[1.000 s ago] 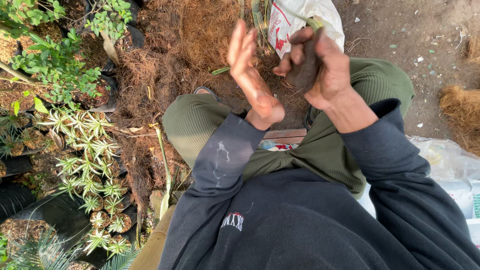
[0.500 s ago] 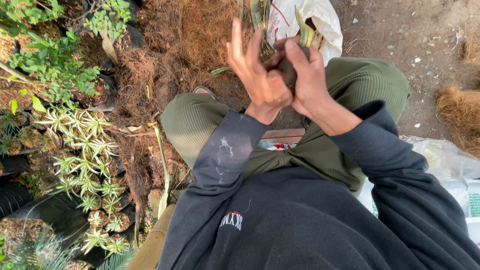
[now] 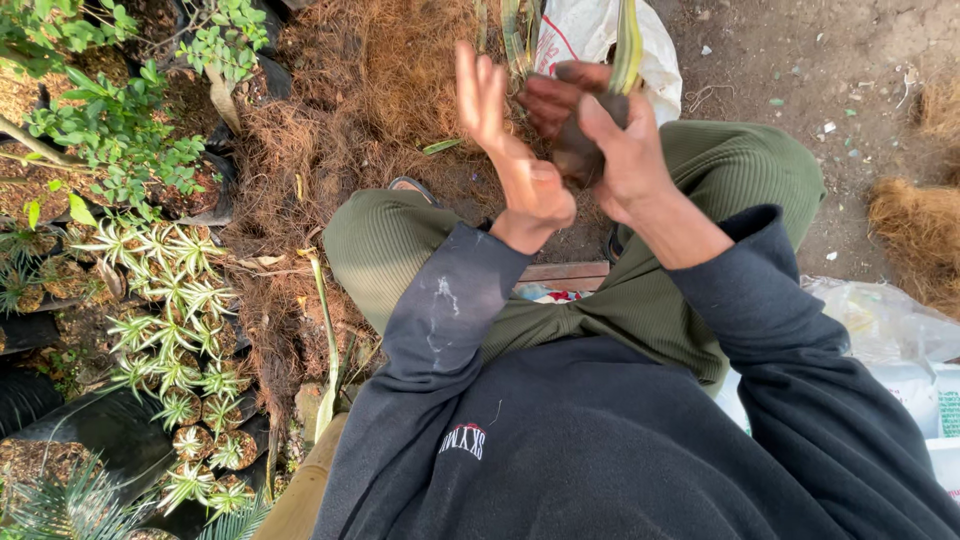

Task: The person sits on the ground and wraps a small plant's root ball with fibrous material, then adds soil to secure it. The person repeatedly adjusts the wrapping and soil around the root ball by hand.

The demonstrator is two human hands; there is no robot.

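Two hands: both raised in front of the knees, over the brown fibre heap.
Far left: leafy green shrubs (image 3: 110,130) in dark pots.
Near left: small striped-leaf plants (image 3: 175,330) in black bags, set close together in rows.
Ground, left of centre: a heap of dry brown fibre (image 3: 370,120) runs from the pots toward the knees.
Left hand (image 3: 510,150): grip spread, fingers straight and pointing away, palm turned toward the right hand; it holds nothing and stands just beside the dark clump.
Dark clump (image 3: 578,150): a soil-covered root ball, held up between the two hands, far of the knees, with a long yellow-green leaf (image 3: 628,45) rising from it out of the top of the view.
Right hand (image 3: 610,140): grip wrapped round the dark clump, fingers soiled and curled over its top.
Behind the hands: a white sack (image 3: 600,30) lies on the ground.
Far right: bare earth with another tuft of brown fibre (image 3: 915,235).
Near right: clear plastic sheeting (image 3: 880,320) beside the dark sleeve.
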